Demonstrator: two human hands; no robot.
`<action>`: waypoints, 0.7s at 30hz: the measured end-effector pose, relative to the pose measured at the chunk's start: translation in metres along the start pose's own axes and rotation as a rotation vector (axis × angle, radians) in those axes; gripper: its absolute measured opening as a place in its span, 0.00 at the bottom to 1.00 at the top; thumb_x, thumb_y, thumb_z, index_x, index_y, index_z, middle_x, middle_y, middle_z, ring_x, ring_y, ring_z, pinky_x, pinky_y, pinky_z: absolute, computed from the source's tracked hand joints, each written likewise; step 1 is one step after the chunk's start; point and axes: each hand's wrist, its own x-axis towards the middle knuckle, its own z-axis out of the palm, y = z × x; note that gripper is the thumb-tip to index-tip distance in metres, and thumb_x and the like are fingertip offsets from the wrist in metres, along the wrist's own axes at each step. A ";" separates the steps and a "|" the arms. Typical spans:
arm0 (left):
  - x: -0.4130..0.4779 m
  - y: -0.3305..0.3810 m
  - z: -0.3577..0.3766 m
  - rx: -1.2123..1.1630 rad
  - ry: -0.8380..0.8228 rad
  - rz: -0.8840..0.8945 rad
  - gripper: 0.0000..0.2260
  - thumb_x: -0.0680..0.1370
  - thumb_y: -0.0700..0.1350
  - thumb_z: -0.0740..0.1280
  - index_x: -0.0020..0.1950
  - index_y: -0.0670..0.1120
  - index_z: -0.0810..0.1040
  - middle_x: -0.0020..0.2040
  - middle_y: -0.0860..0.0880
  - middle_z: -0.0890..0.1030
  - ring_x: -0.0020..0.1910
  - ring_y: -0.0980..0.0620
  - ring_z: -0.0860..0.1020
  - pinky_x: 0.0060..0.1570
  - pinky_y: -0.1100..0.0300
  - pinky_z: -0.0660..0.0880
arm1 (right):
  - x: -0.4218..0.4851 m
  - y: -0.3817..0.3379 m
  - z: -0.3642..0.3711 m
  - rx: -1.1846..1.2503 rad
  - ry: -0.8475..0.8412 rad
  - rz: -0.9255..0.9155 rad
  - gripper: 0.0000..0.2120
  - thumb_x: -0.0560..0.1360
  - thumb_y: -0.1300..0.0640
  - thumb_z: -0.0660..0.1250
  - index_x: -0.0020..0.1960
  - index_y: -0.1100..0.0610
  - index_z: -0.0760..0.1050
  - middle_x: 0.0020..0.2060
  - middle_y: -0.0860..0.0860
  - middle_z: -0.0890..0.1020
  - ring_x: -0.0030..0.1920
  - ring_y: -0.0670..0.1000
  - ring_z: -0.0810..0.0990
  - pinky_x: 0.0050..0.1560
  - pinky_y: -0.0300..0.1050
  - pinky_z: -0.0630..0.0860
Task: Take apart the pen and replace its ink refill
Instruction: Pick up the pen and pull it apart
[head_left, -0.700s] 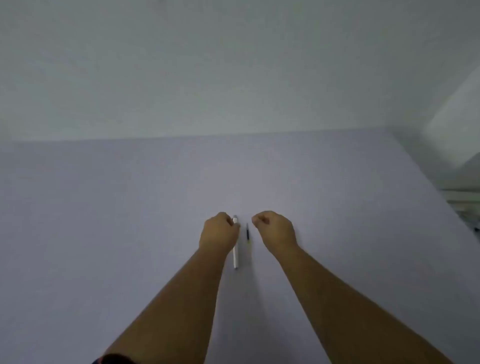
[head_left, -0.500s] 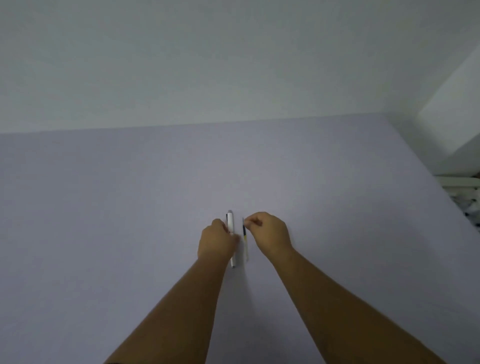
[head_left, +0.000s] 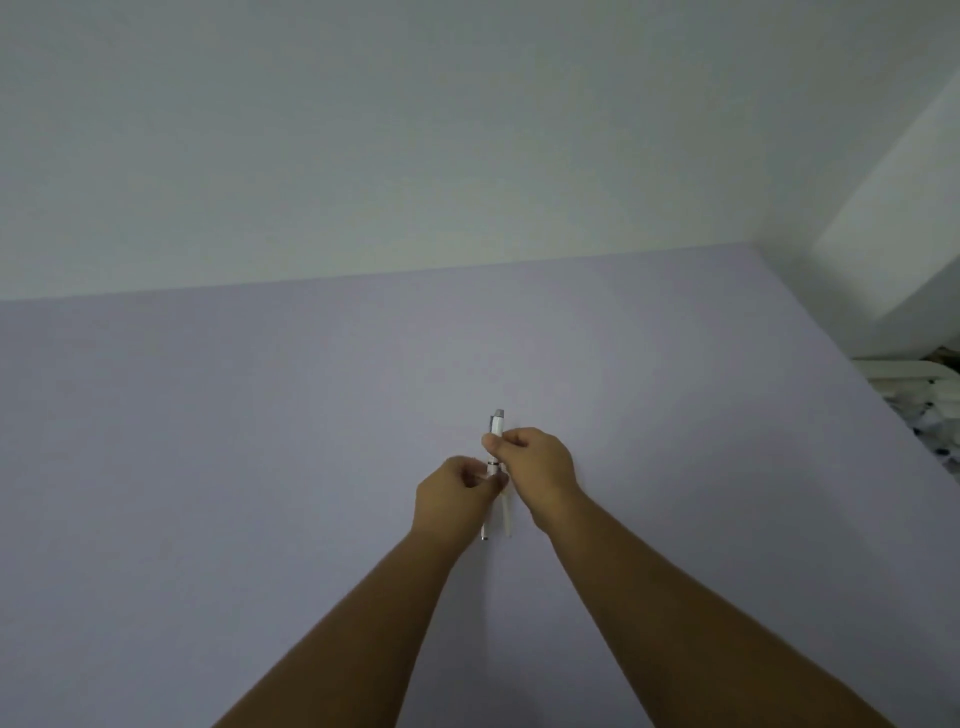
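One pen (head_left: 497, 426): left hand (head_left: 451, 493), right hand (head_left: 540, 467)

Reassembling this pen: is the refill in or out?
Out: the refill shows bare alongside the pen.

we see a white pen (head_left: 496, 427) with a grey cap at its far end, a thin dark ring around its middle and a small dark tip at its near end. just right of the pen runs a slim refill (head_left: 506, 515), plain and off-white. under the pen the table (head_left: 260, 441) is one flat pale lilac, with no pattern. beyond the pen the wall (head_left: 415, 130) is a plain greenish white. far to the right of the pen we make out white slats (head_left: 893, 370) and a white cloth (head_left: 943, 423) speckled with black.
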 end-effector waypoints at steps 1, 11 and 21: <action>-0.001 0.000 -0.003 0.012 -0.033 -0.002 0.08 0.76 0.51 0.68 0.45 0.47 0.77 0.37 0.52 0.78 0.38 0.52 0.76 0.43 0.59 0.74 | -0.001 -0.002 -0.001 0.014 -0.013 0.009 0.11 0.74 0.51 0.68 0.40 0.58 0.78 0.32 0.48 0.77 0.32 0.45 0.74 0.34 0.38 0.69; -0.008 0.001 -0.021 -0.192 -0.135 -0.114 0.11 0.76 0.48 0.68 0.42 0.40 0.82 0.38 0.45 0.81 0.36 0.50 0.77 0.48 0.56 0.80 | 0.022 0.000 -0.036 -0.243 -0.013 0.023 0.14 0.75 0.51 0.64 0.36 0.58 0.76 0.33 0.55 0.77 0.35 0.53 0.74 0.42 0.47 0.71; -0.005 0.006 -0.011 -0.427 -0.012 -0.299 0.10 0.78 0.45 0.66 0.52 0.39 0.80 0.46 0.43 0.82 0.39 0.47 0.81 0.37 0.57 0.81 | 0.021 0.048 -0.016 -0.472 0.020 -0.010 0.11 0.73 0.54 0.68 0.49 0.63 0.79 0.47 0.59 0.84 0.49 0.58 0.81 0.49 0.46 0.75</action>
